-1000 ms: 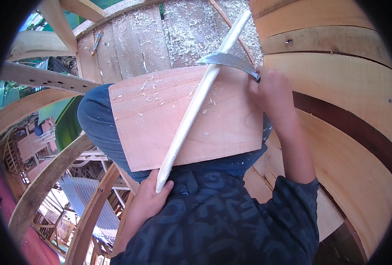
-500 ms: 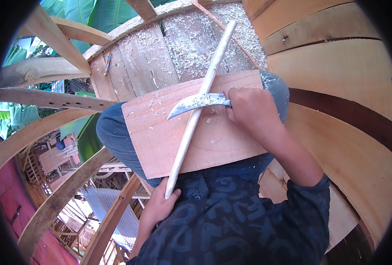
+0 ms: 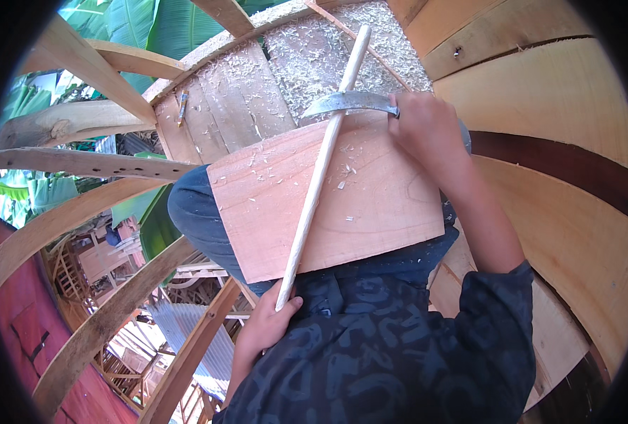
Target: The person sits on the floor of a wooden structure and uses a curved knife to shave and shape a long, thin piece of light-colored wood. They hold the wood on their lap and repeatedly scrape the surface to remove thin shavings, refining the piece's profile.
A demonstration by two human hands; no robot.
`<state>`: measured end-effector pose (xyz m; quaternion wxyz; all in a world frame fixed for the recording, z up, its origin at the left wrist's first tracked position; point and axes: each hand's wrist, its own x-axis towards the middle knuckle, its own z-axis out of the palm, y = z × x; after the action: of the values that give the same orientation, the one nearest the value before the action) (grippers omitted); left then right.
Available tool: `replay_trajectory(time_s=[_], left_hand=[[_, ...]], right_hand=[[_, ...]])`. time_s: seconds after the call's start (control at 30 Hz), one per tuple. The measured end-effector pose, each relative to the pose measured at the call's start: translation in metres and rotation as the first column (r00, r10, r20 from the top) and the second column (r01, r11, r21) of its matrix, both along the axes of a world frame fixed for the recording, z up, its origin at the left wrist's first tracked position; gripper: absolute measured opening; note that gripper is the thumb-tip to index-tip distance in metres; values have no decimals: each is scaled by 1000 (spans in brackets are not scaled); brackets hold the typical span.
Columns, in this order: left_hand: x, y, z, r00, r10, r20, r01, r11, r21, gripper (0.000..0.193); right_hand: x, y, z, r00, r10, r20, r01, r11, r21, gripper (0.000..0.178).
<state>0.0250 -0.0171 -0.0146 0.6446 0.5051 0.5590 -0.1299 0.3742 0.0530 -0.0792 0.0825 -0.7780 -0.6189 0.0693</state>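
Your right hand (image 3: 427, 127) grips curved steel blade (image 3: 349, 103) across long pale wooden rod (image 3: 319, 177); left hand (image 3: 271, 321) clasps rod's near end. Rod lies on reddish lap board (image 3: 370, 205). Shavings scattered; shaving looks partway.

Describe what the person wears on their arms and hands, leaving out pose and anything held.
Both hands, left hand and right hand, are bare, with no gloves. The right arm carries a short dark navy sleeve with a faint curling pattern; its forearm is uncovered.

Dark patterned short-sleeved shirt (image 3: 398, 353), blue trousers (image 3: 197, 212)
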Motion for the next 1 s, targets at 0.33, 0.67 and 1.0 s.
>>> replay_trajectory(time_s=[0.33,0.67,1.0], left_hand=[[10,5,7,1000,10,-17,-9,1000,10,19],[3,0,-1,999,-25,-47,26,999,39,29],[3,0,5,988,-71,-136,81,994,75,42]], right_hand=[[1,-1,2,1000,-17,7,17,1000,21,17],[37,10,4,977,-204,56,207,977,-54,21],[14,4,2,977,-213,-17,211,975,-72,25]])
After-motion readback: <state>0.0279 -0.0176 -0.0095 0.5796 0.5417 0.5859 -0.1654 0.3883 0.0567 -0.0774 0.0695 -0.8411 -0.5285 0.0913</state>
